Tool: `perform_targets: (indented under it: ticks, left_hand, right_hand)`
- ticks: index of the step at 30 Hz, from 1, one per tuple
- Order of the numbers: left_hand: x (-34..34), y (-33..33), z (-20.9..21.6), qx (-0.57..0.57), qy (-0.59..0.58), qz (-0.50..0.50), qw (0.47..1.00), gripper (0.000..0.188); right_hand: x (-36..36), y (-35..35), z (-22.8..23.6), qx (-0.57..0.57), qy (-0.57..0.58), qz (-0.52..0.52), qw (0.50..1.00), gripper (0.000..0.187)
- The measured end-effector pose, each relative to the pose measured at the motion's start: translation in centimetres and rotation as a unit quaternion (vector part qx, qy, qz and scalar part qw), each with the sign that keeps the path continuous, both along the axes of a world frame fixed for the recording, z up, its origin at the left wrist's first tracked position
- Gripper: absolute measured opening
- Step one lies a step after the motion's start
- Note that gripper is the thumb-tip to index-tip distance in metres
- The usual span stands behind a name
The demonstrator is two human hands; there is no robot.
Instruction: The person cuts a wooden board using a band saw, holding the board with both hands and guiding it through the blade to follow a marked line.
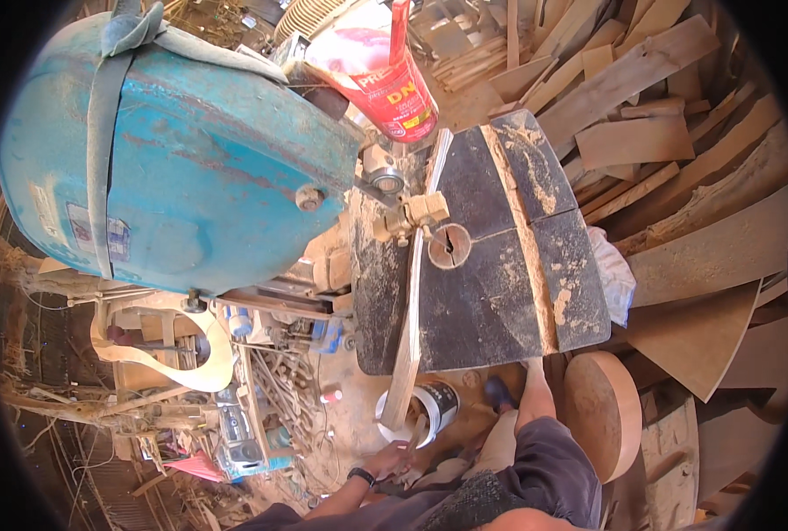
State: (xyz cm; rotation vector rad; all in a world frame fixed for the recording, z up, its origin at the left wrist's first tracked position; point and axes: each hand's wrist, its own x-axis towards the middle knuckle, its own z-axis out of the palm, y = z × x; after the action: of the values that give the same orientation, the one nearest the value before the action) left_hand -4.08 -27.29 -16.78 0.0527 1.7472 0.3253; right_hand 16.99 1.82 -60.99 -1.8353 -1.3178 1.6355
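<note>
My left hand (388, 458), with a dark band on its wrist, is low in the middle, beside the rim of a white bucket (448, 400) with a dark label. Its fingers look closed around something narrow that I cannot make out. Above it stands the dark, dusty saw table (473, 301) of a teal band saw (208, 159). A long wooden strip (414, 301) runs across the table, its near end jutting over the bucket. Beside the strip, a round wooden insert (449, 245) surrounds the blade slot, under the brass-coloured blade guide (418, 215). My right hand is out of view.
Wood offcuts (641, 80) are heaped at the right, near a thick round wooden piece (603, 416). A red container (394, 93) stands behind the table. At left hangs a curved pale wooden frame (208, 372). A light plastic bag (613, 270) touches the table's right edge.
</note>
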Motion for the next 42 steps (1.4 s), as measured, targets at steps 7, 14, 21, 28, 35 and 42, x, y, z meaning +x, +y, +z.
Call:
perform_targets:
  ticks: [7, 14, 21, 28, 35, 42]
  left_hand:
    - [-2.6, -7.9, -5.6, 0.04, -0.055, 0.056, 0.996, 0.045]
    - [-4.8, -14.3, -9.5, 0.223, 0.24, -0.616, 0.717, 0.025]
    - [-4.6, -12.8, -6.5, -0.036, 0.197, -0.164, 0.966, 0.029]
    - [-1.3, -8.5, -0.6, 0.265, 0.371, 0.126, 0.881, 0.032]
    - [-2.9, 0.2, 5.9, 0.356, 0.23, 0.416, 0.805, 0.019]
    - [-4.7, -8.2, 10.8, 0.345, 0.481, 0.396, 0.702, 0.035]
  right_hand:
    - [0.2, -0.8, 4.2, -0.083, -0.15, 0.023, 0.985, 0.051]
    - [2.7, -1.9, 12.2, -0.09, -0.182, -0.08, 0.976, 0.049]
    - [8.3, -3.1, 15.5, -0.101, -0.2, 0.354, 0.908, 0.034]
    - [7.4, -2.5, 20.2, -0.114, -0.124, 0.441, 0.881, 0.025]
    - [2.4, 0.7, 15.4, 0.56, -0.051, 0.634, 0.531, 0.011]
    - [-14.0, -10.4, 36.1, 0.14, 0.033, 0.612, 0.778, 0.027]
